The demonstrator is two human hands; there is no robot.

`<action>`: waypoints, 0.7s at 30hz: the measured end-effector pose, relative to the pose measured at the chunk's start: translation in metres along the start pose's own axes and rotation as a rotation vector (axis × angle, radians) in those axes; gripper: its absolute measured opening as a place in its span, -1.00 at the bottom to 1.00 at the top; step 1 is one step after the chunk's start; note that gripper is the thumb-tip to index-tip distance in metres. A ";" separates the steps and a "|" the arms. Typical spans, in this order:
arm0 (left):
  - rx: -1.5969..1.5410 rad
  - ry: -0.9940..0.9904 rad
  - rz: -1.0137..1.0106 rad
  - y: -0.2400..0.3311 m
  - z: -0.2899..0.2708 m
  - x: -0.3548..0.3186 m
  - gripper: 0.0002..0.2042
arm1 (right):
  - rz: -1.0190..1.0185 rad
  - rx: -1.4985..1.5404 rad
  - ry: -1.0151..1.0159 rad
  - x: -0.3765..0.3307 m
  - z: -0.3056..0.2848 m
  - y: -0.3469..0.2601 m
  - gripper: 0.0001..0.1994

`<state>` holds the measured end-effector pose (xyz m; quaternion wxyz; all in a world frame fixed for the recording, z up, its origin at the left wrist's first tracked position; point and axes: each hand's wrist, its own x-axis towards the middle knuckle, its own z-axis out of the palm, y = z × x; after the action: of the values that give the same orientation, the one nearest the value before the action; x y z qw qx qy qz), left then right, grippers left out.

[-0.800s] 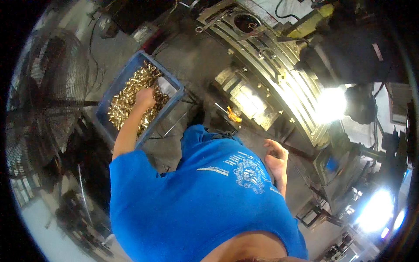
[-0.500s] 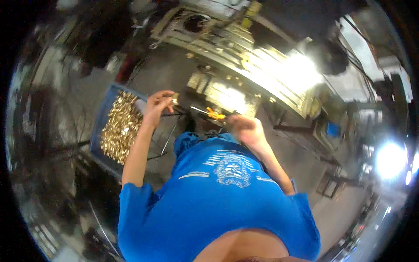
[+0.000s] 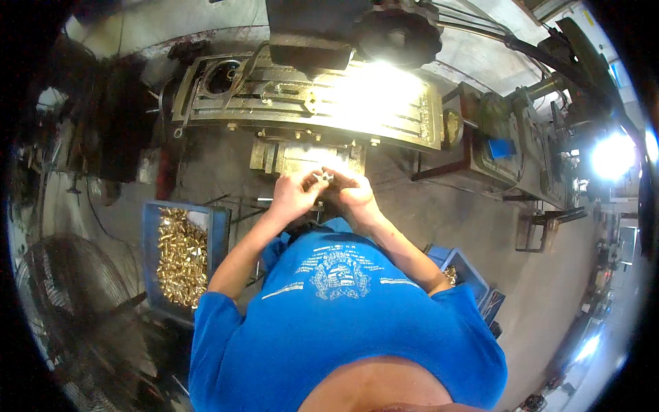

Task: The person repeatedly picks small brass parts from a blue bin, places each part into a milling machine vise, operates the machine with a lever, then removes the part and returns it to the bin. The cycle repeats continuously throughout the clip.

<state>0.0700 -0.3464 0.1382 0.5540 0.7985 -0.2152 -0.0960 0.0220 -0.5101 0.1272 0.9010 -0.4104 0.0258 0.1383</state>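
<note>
In front of my waist, my two hands meet at a small metal fitting, which looks pale and shiny with short projecting ends. My left hand pinches it from the left between thumb and fingers. From the right, the fingers of my right hand close on the same piece, partly covering it. Both hands are just short of the front of a metal-working machine's slotted table. To the left stands a blue bin filled with brass-coloured fittings.
A bright lamp glare covers part of the machine table, below a dark machine head. A second blue bin is by my right elbow. A large fan stands at the lower left. A metal bench is at the right.
My view has turned and the blur has eased. My hands have come together on the fitting that my left hand held apart before. The orange-handled tool near my right hand no longer shows.
</note>
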 end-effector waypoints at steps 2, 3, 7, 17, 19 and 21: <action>0.317 0.029 0.191 0.020 -0.002 0.001 -0.78 | -0.010 -0.046 -0.022 0.000 0.001 -0.005 -0.39; 0.345 0.054 0.255 0.019 -0.001 0.002 -0.79 | -0.009 -0.081 -0.045 0.001 0.002 -0.007 -0.39; 0.362 0.104 0.376 0.020 0.001 0.009 -0.83 | -0.092 -0.097 0.014 0.007 -0.012 0.006 -0.36; 0.366 0.216 -0.099 -0.033 -0.018 0.102 -0.85 | -0.076 -0.513 0.312 -0.048 -0.066 -0.024 -0.48; 0.387 0.265 -0.029 -0.054 -0.016 0.129 -0.82 | -0.064 -0.499 0.365 -0.071 -0.075 -0.020 -0.49; 0.376 0.289 0.026 -0.074 -0.013 0.153 -0.82 | 0.021 -0.465 0.407 -0.092 -0.089 -0.015 -0.54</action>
<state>0.2290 -0.3821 0.0873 0.4218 0.8902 -0.1582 0.0682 -0.0564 -0.6067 0.0942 0.7577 -0.6246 0.1777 0.0646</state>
